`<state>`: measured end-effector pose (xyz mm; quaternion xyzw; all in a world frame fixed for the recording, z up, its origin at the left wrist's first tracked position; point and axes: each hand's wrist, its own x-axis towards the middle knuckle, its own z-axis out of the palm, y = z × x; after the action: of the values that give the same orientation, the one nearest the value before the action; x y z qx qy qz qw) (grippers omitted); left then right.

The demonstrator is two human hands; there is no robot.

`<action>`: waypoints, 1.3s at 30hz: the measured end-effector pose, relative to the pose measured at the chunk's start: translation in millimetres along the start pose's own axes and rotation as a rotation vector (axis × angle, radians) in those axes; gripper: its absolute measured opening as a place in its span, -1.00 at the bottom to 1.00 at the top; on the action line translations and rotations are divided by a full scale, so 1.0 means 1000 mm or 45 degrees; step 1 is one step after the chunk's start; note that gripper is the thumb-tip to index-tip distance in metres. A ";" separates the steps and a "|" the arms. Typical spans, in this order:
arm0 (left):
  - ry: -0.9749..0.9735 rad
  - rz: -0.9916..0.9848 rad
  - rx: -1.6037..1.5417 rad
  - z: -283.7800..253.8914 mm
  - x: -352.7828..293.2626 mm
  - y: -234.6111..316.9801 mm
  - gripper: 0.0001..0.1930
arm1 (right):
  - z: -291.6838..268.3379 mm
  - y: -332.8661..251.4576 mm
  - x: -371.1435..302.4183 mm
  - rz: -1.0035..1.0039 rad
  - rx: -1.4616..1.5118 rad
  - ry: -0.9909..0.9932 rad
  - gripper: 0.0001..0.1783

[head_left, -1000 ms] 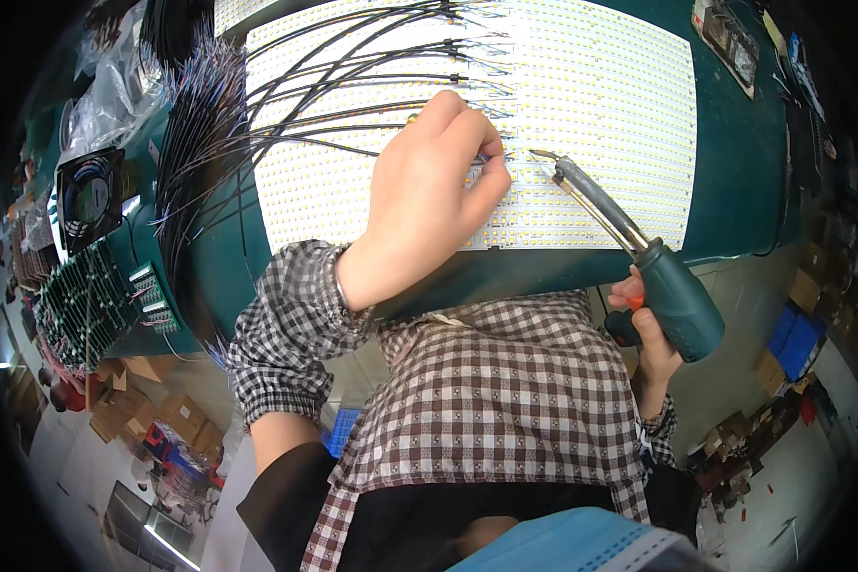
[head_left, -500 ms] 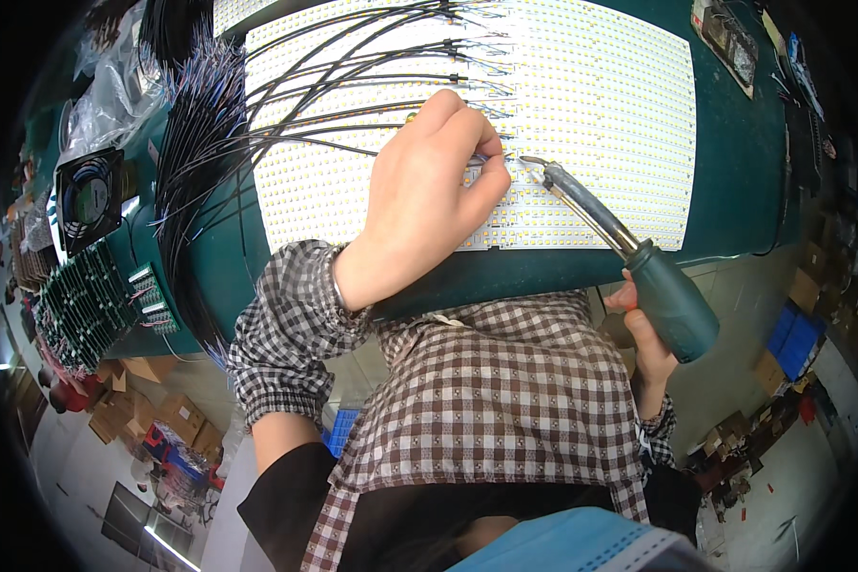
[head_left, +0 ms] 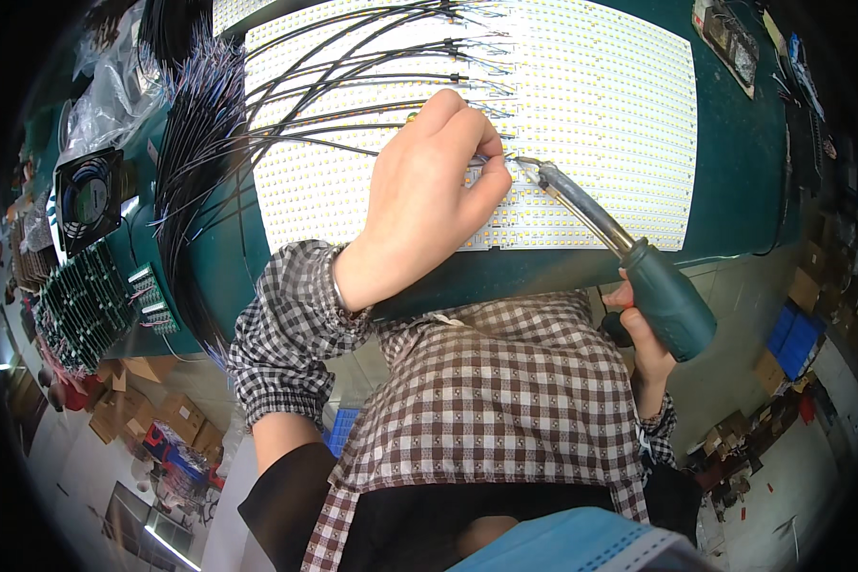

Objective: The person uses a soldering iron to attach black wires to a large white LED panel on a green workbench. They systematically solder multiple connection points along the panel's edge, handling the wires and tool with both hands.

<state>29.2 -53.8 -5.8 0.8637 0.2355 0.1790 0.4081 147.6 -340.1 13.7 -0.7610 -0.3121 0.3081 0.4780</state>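
My left hand (head_left: pixel 427 191) is pinched closed on a black cable (head_left: pixel 348 150), holding its thin wire ends low over the white LED panel (head_left: pixel 601 114). My fingers partly hide those ends. In my right hand (head_left: pixel 650 348) is a soldering iron (head_left: pixel 675 300) with a dark green handle. Its bent tip touches or almost touches the panel beside my left fingertips; which of the two I cannot tell. Further up, several black cables (head_left: pixel 400 79) reach the middle of the panel, where their thin wires fan out in a column.
A thick bundle of black cables (head_left: pixel 200 124) lies left of the panel on the green table (head_left: pixel 734 181). Beyond it are a black fan (head_left: pixel 91 198), stacked green circuit boards (head_left: pixel 84 305) and clear plastic bags (head_left: pixel 114 100). A flat tray-like object (head_left: pixel 725 46) lies at the far right.
The soldering iron's tip has shifted slightly left, closer to my left fingertips. My left hand stays in place with the cable.
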 end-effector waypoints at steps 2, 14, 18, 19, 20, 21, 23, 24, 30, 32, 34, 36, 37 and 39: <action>-0.001 -0.002 -0.003 0.000 0.000 0.000 -0.91 | 0.004 -0.002 0.000 0.003 0.075 0.043 -0.29; -0.005 0.005 -0.001 -0.001 0.000 0.000 -0.90 | 0.008 -0.003 -0.005 0.066 0.214 0.130 -0.26; -0.009 -0.009 -0.001 -0.001 -0.001 0.000 -0.90 | 0.004 0.001 -0.006 0.031 0.096 0.090 -0.27; -0.005 -0.008 0.000 -0.001 -0.001 0.000 -0.90 | 0.002 0.001 -0.005 0.037 0.077 0.061 -0.28; 0.000 -0.007 0.002 0.000 -0.001 0.000 -0.90 | 0.000 0.001 -0.004 0.043 0.059 0.032 -0.28; -0.004 -0.007 -0.001 0.000 -0.001 0.000 -0.90 | 0.000 0.000 -0.004 0.049 0.040 0.005 -0.29; -0.011 -0.007 -0.008 0.000 0.000 0.000 -0.90 | 0.006 -0.010 -0.001 0.094 0.140 0.084 -0.39; -0.008 -0.002 -0.010 0.000 0.000 0.000 -0.90 | 0.009 -0.014 0.000 0.116 0.192 0.123 -0.40; 0.036 0.011 -0.018 0.001 -0.004 -0.002 -0.91 | 0.007 -0.023 0.006 0.103 0.172 0.093 -0.40; 0.059 0.024 0.046 0.000 -0.004 -0.001 -0.90 | 0.007 -0.018 0.007 0.083 0.324 0.147 -0.41; 0.051 0.008 0.074 0.001 -0.007 0.002 -0.86 | 0.006 -0.016 0.010 0.042 0.423 0.166 -0.43; 0.053 0.147 0.044 -0.023 -0.015 0.013 -0.79 | 0.000 -0.015 0.012 -0.021 0.453 0.180 -0.45; 0.075 0.167 0.070 -0.040 -0.018 0.011 -0.73 | -0.001 -0.016 0.014 -0.038 0.458 0.184 -0.46; 0.363 0.186 0.184 -0.079 -0.021 -0.008 -0.79 | -0.005 -0.016 0.017 -0.058 0.462 0.185 -0.48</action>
<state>-29.4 -12.3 33.2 0.8715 0.2397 0.3114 0.2933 158.6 -323.7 27.5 -0.6755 -0.2332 0.2928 0.6353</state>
